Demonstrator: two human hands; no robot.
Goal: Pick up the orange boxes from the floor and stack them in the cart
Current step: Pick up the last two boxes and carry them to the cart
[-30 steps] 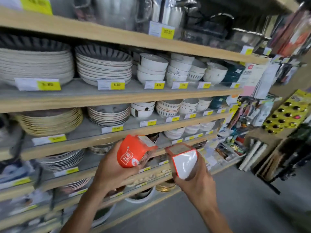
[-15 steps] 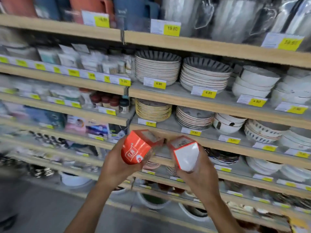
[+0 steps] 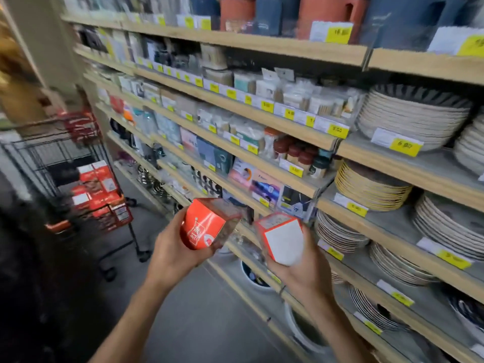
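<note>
The left hand (image 3: 174,260) grasps one orange cardboard box (image 3: 203,226), the right hand (image 3: 301,271) another (image 3: 281,238); best carry both level to the black wire cart (image 3: 39,153), squaring them against boxes stacked inside.

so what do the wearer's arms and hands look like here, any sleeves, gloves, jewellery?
Both forearms are bare up to the bottom edge of the frame, with no sleeve in view. The left hand and right hand wear no gloves. No ring, watch or wristband shows, though motion blur could hide something small.
</note>
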